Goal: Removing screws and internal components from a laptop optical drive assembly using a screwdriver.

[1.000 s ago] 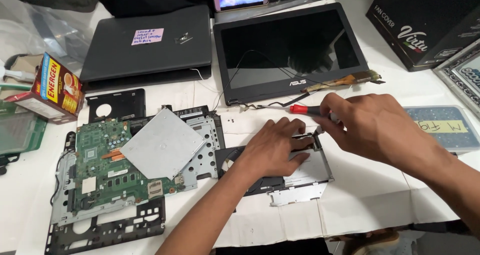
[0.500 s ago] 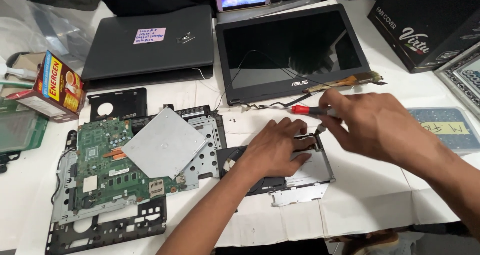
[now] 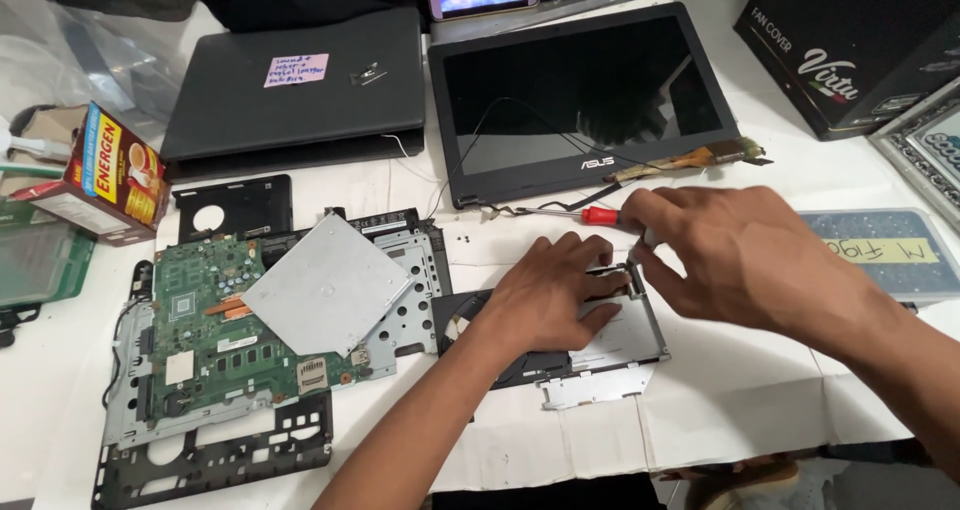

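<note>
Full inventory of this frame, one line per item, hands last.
optical drive: 1, black and silver, centre, under the left hand
screwdriver: 1, red handle, beside the right hand
motherboard: 1, green, left, in a chassis frame
metal plate: 1, silver, lying on the motherboard
screen panel: 1, black, top centre
closed laptop: 1, dark grey, top left, pink note on it
carton: 1, red and yellow, far left
black box: 1, top right
table: 1, white
left hand: flat on the drive
right hand: fingers at the drive's far corner
</note>
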